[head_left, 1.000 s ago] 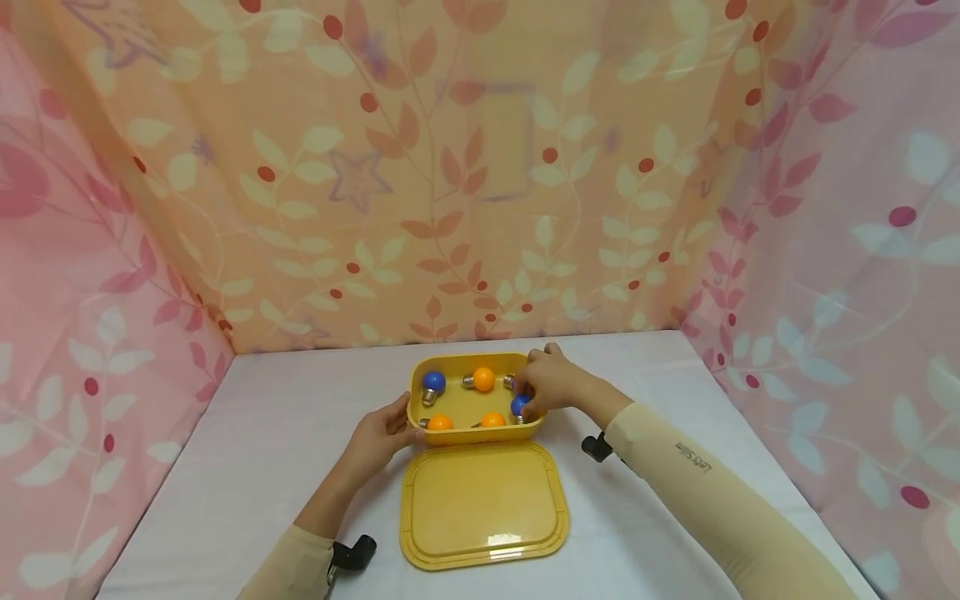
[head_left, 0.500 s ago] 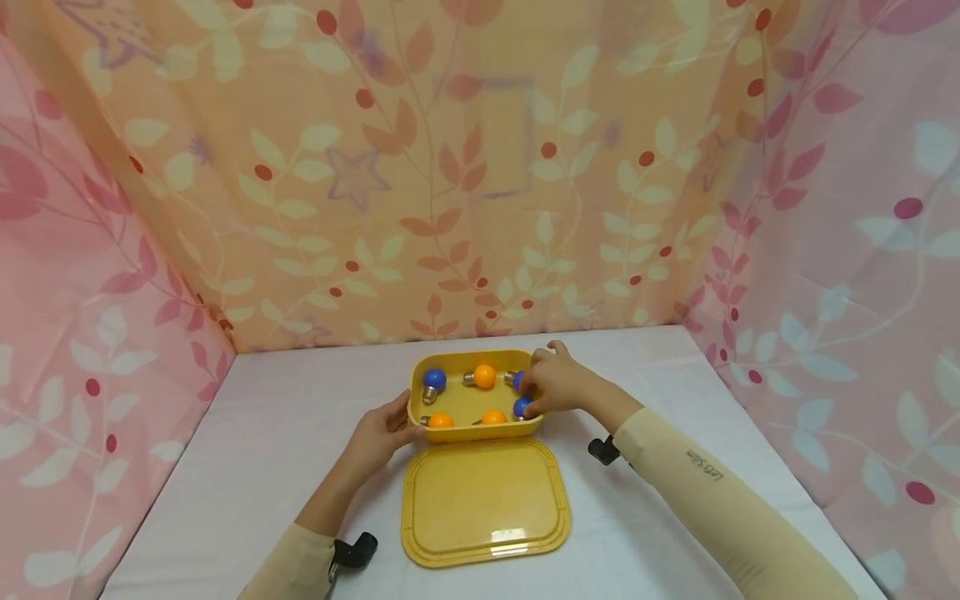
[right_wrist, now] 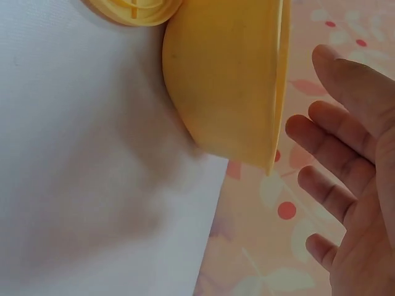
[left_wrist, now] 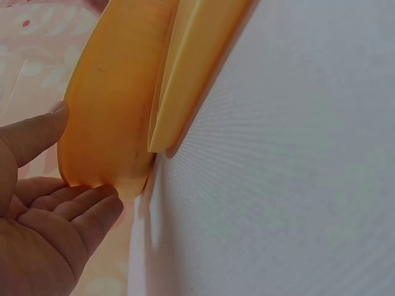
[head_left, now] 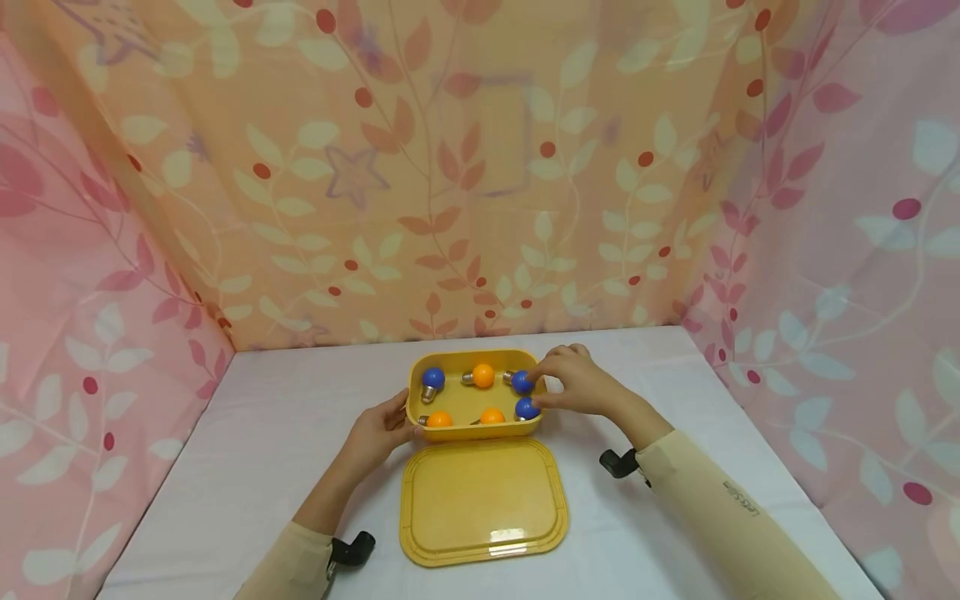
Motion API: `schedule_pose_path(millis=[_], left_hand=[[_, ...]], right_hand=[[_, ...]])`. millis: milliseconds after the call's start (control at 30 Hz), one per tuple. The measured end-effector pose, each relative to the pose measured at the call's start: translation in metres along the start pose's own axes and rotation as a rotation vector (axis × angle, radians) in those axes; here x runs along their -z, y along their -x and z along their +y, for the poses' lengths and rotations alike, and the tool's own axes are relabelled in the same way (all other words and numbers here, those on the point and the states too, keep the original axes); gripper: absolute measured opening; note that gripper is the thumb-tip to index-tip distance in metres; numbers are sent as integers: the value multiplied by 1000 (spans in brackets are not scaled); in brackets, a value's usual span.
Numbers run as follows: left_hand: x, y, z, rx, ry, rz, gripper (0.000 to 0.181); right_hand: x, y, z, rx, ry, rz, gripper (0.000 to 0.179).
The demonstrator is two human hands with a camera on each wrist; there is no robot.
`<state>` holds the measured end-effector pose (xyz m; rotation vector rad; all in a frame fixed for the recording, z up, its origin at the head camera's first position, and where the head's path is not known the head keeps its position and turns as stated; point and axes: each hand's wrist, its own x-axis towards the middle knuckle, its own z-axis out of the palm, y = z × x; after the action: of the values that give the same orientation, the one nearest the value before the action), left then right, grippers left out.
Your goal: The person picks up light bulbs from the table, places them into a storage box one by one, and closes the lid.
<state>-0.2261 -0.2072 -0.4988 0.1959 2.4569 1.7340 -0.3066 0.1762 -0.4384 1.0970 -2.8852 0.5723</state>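
In the head view my left hand (head_left: 377, 432) holds the yellow plastic box (head_left: 463, 432) at its left front corner. The left wrist view has the thumb (left_wrist: 46, 131) against the box wall near the rim and the fingers (left_wrist: 92, 209) on the adjoining side. Above the box's right rim hovers my right hand (head_left: 581, 385), with loose fingers and nothing in them. Closest to it in the box lie two blue light bulbs, one at the back (head_left: 522, 382) and one in front (head_left: 527, 408). In the right wrist view that hand (right_wrist: 355, 166) is apart from the box wall (right_wrist: 222, 80).
Also in the box are a blue bulb (head_left: 432, 380) at left and orange bulbs at the back (head_left: 483, 376), front left (head_left: 439, 419) and front middle (head_left: 492, 416). A yellow lid (head_left: 483, 502) lies flat before the box on the white cloth (head_left: 255, 450). Patterned curtains (head_left: 465, 208) surround the table.
My right hand has let go of the blue bulbs in the box and drawn up and to the right, uncovering them. The left hand has stayed at the box corner.
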Motion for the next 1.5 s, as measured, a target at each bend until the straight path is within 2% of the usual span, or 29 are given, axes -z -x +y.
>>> schedule_pose_path(millis=[267,500,733,967,1133,1233,1367,1500], left_hand=[[5,1,-1,-3,-86,29,78],[10,8,0,7,-102,29,75],[19,28,2,23,-182,52,76],[20,51,-2,45,-178,66,75],[15,61,-6,47,-122,45,76],[11,64,-11,55,-107,23,77],[9,66,-17,58,-166,-19,81],[13,68,-21,29,-253,-60,87]], right_hand=[[-9,26,9,-12,-88,117,42],[-13,49,12,-34,-142,184,43],[-15,68,11,-68,-208,256,46],[-26,83,8,-83,-265,270,49],[-34,94,6,-96,-307,272,48],[-41,101,8,-91,-296,269,48],[-50,108,12,-87,-297,256,51],[-61,110,13,-82,-369,224,55]])
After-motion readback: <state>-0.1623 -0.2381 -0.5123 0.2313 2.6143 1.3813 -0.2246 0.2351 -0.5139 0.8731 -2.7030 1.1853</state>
